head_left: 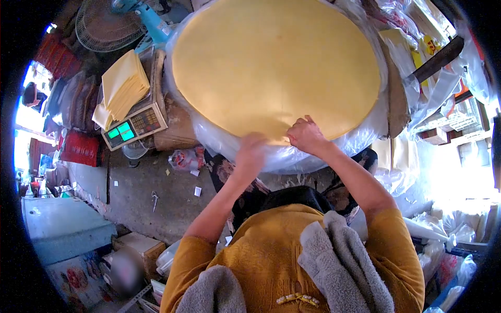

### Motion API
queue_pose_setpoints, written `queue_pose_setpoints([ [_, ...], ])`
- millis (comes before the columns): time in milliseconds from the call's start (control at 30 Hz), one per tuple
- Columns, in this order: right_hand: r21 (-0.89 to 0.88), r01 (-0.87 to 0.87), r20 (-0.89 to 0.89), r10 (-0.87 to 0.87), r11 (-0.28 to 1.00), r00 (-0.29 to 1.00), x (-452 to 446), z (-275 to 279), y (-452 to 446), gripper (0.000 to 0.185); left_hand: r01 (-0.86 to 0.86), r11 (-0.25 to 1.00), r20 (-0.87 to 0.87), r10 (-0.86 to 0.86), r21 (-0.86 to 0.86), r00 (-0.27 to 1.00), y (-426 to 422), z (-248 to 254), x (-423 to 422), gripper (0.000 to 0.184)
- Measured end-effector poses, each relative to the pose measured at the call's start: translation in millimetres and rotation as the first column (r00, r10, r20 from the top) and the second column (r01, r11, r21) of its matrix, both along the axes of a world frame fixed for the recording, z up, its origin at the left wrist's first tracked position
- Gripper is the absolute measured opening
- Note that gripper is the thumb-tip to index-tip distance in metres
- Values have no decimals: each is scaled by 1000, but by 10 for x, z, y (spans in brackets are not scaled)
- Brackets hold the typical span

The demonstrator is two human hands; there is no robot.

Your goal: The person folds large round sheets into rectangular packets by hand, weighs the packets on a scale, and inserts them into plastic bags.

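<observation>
A large round yellow sheet point(276, 62) lies in front of me, with clear plastic film point(229, 138) spread under it and hanging past its near edge. My right hand point(307, 134) is at that near edge, fingers curled together on the sheet's rim. Just to its left, my left hand point(254, 148) is smeared by motion, so its fingers do not show clearly. It is beside the same rim; whether it touches the sheet, I cannot tell.
To the left, folded yellow sheets point(125, 86) lie on a digital scale point(138, 125) with lit green displays. Behind it stands a fan point(109, 23). A cardboard box point(138, 248) is at the lower left. Plastic-wrapped goods point(412, 99) are piled on the right. Paper scraps point(198, 191) dot the floor.
</observation>
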State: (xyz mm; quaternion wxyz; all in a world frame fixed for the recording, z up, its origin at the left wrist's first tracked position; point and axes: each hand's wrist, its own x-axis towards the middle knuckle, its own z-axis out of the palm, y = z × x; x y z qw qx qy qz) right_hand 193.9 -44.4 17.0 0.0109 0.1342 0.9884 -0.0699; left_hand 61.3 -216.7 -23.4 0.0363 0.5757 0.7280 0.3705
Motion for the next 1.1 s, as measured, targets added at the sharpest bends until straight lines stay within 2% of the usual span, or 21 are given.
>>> queue_pose_setpoints([
  [67, -11, -13, -122, 12, 1000, 992, 43, 7, -54, 15, 37, 999, -36, -37, 2, 999, 24, 28, 41, 22],
  [167, 32, -21, -132, 25, 999, 991, 29, -48, -68, 15, 41, 999, -92, -43, -19, 995, 62, 95, 84, 22],
  [267, 45, -39, 9, 39, 998, 999, -2, -51, -25, 18, 38, 997, -107, -44, -60, 993, 73, 142, 86, 22],
  [500, 33, -56, -82, 58, 998, 995, 3, -87, 37, 16, 40, 999, -127, -42, -20, 991, 125, 128, 100, 19],
  [567, 79, -74, -55, 79, 994, 995, -8, -91, 66, 17, -32, 988, -92, 18, -148, 996, 177, 187, 167, 16],
  [600, 47, -39, 6, 39, 998, 999, 3, -110, 85, 17, -67, 975, -78, 51, -210, 996, 224, 213, 223, 15],
  [667, -7, 5, 121, -5, 1000, 993, -45, -128, 145, 20, -98, 959, 134, 137, -266, 981, 361, -158, 354, 14],
  [700, -57, 26, 100, -20, 998, 995, -30, -82, 147, 22, -137, 947, 227, 207, -291, 952, 413, -273, 390, 14],
  [733, -106, 19, 72, -12, 994, 997, -8, -11, 136, 25, -122, 910, 342, 269, -396, 900, 459, -149, 423, 16],
  [767, -141, 23, 162, 0, 990, 987, -57, 92, 123, 28, -102, 915, 437, 281, -389, 855, 482, -93, 453, 17],
  [800, -20, -82, 3, 82, 996, 997, 0, -36, 173, 30, -126, 954, 503, 252, -270, 827, 573, -399, 477, 16],
  [833, -19, -103, -42, 102, 994, 994, 10, -16, 187, 25, -149, 978, 559, 206, -147, 803, 669, -700, 496, 15],
  [867, -119, -90, -191, 66, 989, 979, 65, -105, 241, 22, -138, 968, 434, 219, -210, 874, 641, -338, 534, 12],
  [900, -225, -74, -317, -1, 972, 948, 94, -170, 277, 18, -170, 971, 495, 233, -169, 837, 720, -524, 561, 14],
  [967, -331, -35, -273, -61, 943, 960, 88, -79, 258, 15, -202, 976, 624, 211, -87, 752, 941, -1007, 612, 18],
  [1000, -385, -3, -245, -99, 923, 965, 100, -41, 240, 14, -200, 973, 572, 228, -112, 788, 890, -815, 597, 17],
  [1033, -352, -33, -303, -81, 935, 950, 93, -50, 226, 15, -192, 971, 521, 239, -143, 820, 755, -438, 577, 17],
  [1067, -343, -30, -265, -66, 939, 962, 72, -63, 217, 16, -174, 969, 470, 238, -177, 850, 664, -228, 558, 18],
  [1100, -335, -11, -219, -66, 942, 974, 40, -60, 231, 16, -169, 977, 460, 212, -133, 862, 681, -387, 528, 17],
])
